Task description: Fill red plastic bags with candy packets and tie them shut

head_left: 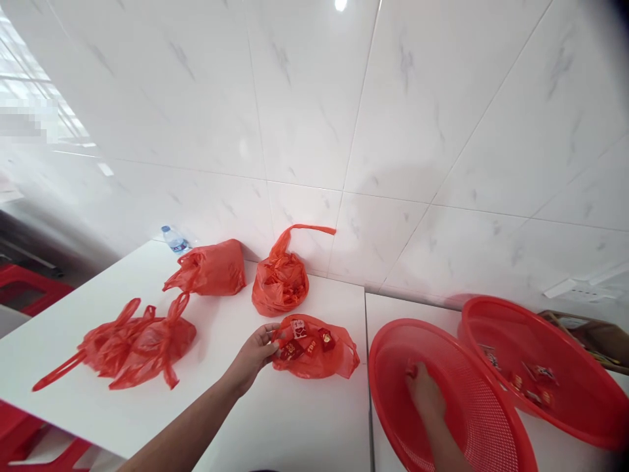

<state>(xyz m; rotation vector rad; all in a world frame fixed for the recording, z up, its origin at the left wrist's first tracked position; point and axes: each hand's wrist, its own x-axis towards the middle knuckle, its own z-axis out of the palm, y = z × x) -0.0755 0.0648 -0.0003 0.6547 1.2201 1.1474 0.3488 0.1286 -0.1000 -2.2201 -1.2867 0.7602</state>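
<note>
Red mesh plastic basket (pixel 484 426), right hand (pixel 425 395) curled narrow inside; left hand (pixel 253 357) pinching a thin red plastic bag (pixel 324 357).

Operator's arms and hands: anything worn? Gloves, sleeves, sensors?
Nothing worn that shows. The left hand and the right hand are bare, without gloves. The left forearm and right forearm show no sleeve, watch, band, cable or marker. Only the left forearm shows at any length; the right is cut off by the frame's lower edge.
</note>
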